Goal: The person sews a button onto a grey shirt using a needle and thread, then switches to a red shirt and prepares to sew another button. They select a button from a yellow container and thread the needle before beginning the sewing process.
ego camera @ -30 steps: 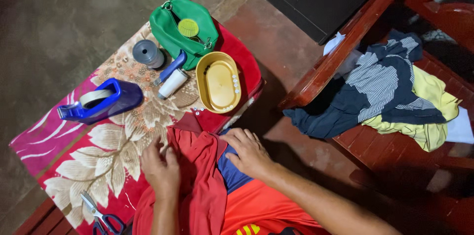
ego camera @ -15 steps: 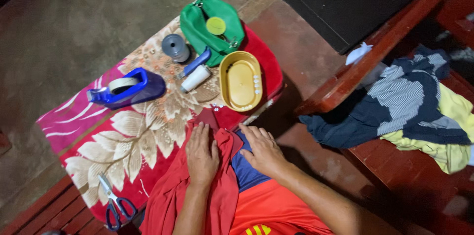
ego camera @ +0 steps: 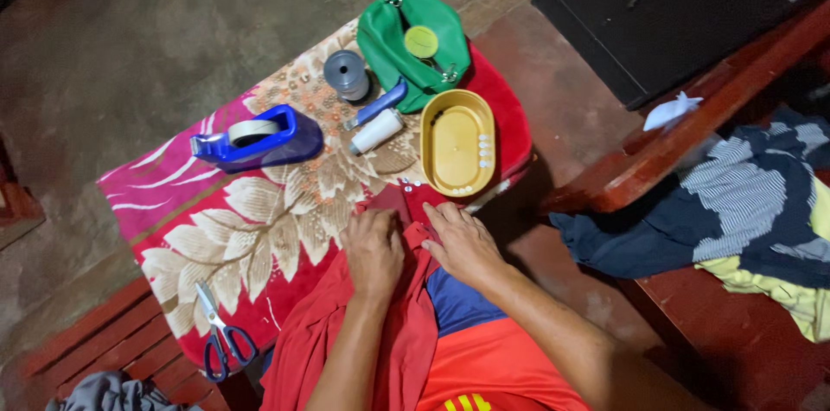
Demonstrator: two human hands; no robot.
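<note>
Garment under the hands: plain red cloth garment, with a blue panel and an orange part carrying yellow marks.
Table covering: red plush blanket with big cream flowers and a magenta edge streaked white.
Dispenser: glossy blue plastic tape dispenser, cream roll inside.
Pouch: bright green zip pouch, a lime round disc on it.
Dish: mustard-yellow oval plastic dish, white dots along one rim.
Spools: grey thread spool; white thread spool.
Scissors: blue-handled steel scissors.
Heap on bench: navy and white striped cloth over pale yellow cloth.
</note>
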